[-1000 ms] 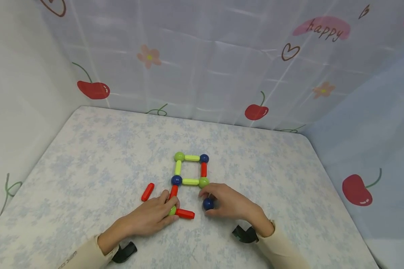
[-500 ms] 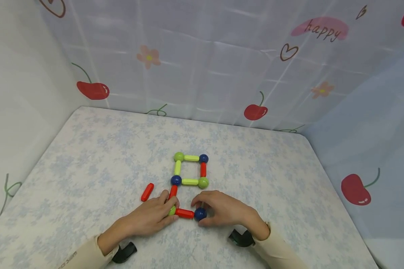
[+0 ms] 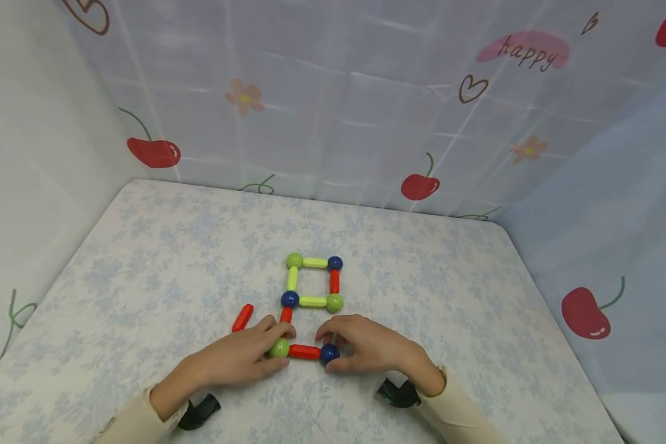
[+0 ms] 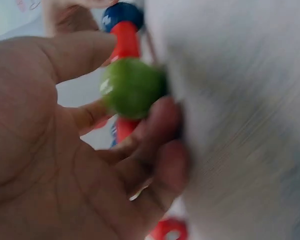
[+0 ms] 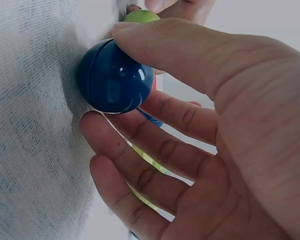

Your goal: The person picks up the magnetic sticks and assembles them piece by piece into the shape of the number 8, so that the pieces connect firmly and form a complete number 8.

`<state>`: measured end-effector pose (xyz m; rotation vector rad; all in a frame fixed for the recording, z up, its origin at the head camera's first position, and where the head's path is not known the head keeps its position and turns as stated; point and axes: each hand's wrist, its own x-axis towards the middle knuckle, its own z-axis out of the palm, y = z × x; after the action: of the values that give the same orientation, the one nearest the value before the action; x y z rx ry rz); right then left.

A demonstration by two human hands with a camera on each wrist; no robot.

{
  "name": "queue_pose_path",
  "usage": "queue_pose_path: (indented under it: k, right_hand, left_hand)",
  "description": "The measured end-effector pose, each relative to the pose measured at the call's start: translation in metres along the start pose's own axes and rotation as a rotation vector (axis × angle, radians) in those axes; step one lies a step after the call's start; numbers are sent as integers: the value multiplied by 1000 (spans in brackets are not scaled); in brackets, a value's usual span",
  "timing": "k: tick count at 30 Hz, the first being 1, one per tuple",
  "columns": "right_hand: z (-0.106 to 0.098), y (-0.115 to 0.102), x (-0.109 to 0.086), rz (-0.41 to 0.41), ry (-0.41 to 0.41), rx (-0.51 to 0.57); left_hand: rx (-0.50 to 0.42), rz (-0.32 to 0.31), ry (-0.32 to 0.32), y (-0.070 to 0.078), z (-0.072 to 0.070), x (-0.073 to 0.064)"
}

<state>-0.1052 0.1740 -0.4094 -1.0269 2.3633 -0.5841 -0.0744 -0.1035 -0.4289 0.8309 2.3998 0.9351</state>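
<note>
In the head view my right hand pinches a blue ball between thumb and fingers, close over the tabletop. That blue ball fills the grip in the right wrist view. A red rod joins it to a green ball. My left hand is loosely spread about this green ball, the thumb apart from it and fingers beside it. Another red rod, partly hidden by the left fingers, runs up to a blue ball at the corner of a ball-and-rod square.
The square's other corners are a green ball, a blue ball and a green ball, with yellow-green rods and one red rod between. A loose red rod lies left of it on the patterned tablecloth.
My right hand has brought the blue ball down and left to the red rod's end. My left hand has loosened and drawn slightly left, showing more of the green ball.
</note>
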Motion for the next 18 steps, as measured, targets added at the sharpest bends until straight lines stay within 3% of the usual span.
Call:
queue_pose_path:
  k: [3, 5, 8, 12, 18]
  right_hand:
    - [-1, 1, -1, 6, 1, 4]
    - [-2, 1, -1, 13, -3, 10]
    - [-4, 3, -1, 14, -9, 37]
    - [-11, 6, -2, 3, 25, 80]
    - [-21, 20, -4, 8, 192, 63]
  left_hand:
    - [-29, -33, -6, 1, -11, -4]
    - [-19, -35, 30, 0, -20, -7]
    - [73, -44, 138, -2, -31, -10]
    - [225, -137, 257, -7, -40, -14]
    - [237, -217, 229, -16, -39, -15]
